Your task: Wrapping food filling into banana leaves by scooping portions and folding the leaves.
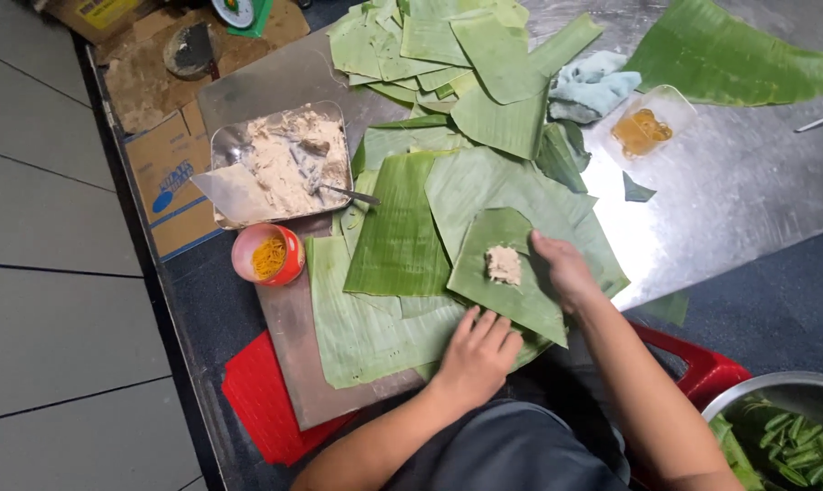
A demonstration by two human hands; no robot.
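Observation:
A small cut banana leaf point(484, 282) lies on a stack of larger banana leaves point(398, 236), with a lump of pale filling point(503, 265) in its middle. My left hand point(480, 350) rests flat on the near edge of the leaves, fingers together, holding nothing. My right hand point(564, 270) presses on the right edge of the small leaf, beside the filling. A metal tray point(225, 145) of pale paste with a spoon point(346, 193) stands to the left. A small pink bowl point(268, 255) with yellow shreds sits in front of it.
More cut leaves point(448, 55) are piled at the back, with a blue cloth point(593, 86) and a clear tub of orange pieces point(643, 129). A big whole leaf point(730, 59) lies far right. A metal bowl of green wraps point(784, 432) is at bottom right. Cardboard point(157, 82) lies at left.

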